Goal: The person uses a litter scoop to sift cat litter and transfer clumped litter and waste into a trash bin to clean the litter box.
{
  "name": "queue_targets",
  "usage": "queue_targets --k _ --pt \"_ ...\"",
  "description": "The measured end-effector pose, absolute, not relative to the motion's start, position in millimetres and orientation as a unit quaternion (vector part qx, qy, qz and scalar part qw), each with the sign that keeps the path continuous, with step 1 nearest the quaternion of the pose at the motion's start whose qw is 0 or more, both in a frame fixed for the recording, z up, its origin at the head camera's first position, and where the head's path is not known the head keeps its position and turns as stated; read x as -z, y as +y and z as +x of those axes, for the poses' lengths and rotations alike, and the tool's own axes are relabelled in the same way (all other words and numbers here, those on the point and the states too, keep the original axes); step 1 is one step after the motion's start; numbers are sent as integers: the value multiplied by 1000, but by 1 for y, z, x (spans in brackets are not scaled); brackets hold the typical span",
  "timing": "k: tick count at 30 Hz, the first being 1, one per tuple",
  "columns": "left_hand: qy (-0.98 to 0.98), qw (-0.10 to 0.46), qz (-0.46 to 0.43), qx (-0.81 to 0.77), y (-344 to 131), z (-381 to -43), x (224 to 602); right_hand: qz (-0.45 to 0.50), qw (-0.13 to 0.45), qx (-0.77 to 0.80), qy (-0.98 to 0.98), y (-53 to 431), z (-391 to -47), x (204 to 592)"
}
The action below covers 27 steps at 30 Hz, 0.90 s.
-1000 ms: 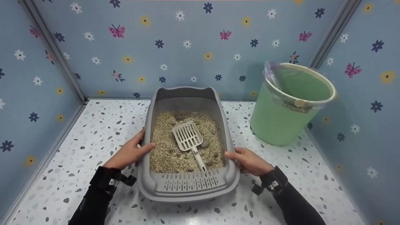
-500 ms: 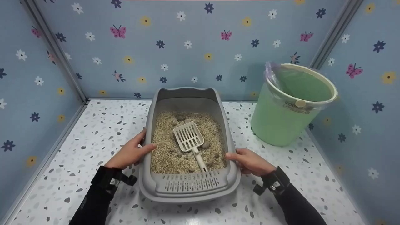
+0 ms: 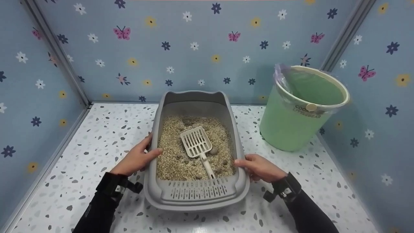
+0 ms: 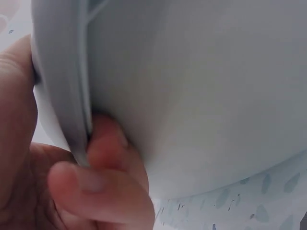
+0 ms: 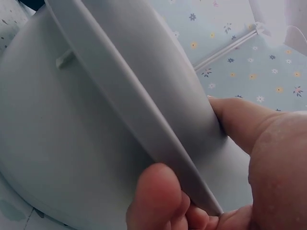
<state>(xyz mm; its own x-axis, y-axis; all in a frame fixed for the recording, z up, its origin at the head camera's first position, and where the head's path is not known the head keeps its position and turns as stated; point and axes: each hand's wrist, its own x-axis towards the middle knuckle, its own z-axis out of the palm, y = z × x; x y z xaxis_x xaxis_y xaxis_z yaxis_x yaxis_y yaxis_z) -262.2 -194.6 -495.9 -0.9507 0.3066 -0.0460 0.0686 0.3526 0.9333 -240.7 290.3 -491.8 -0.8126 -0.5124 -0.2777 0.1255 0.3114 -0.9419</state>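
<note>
Barely anything's changed tbh: left grip (image 3: 133, 159) and right grip (image 3: 260, 167) still pinching the litter box (image 3: 197, 204) from opposite sides, scoop (image 3: 202, 157) inside it, so it's all just holding.

The grey litter box (image 3: 194, 205), a deep, round-cornered tray with a raised back wall (image 3: 195, 110) at twelve o'clock and a slotted ledge (image 3: 198, 191) at six, held tan, grainy litter (image 3: 173, 168) dotted with darker lumps (image 3: 213, 150). The left grip (image 3: 136, 158) clasped its rim at nine o'clock, the right grip (image 3: 263, 168) past three. A cream slotted scoop (image 3: 196, 141) lay on the litter, head towards eleven, handle towards five
</note>
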Motion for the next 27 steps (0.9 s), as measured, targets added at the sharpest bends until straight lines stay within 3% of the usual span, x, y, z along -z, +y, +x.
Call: queue_targets --k 14,27 --pt "823 92 98 -552 -189 -275 500 -102 229 585 771 292 -245 494" --pt "817 90 94 -562 -186 -278 502 -106 221 588 771 290 -244 493"
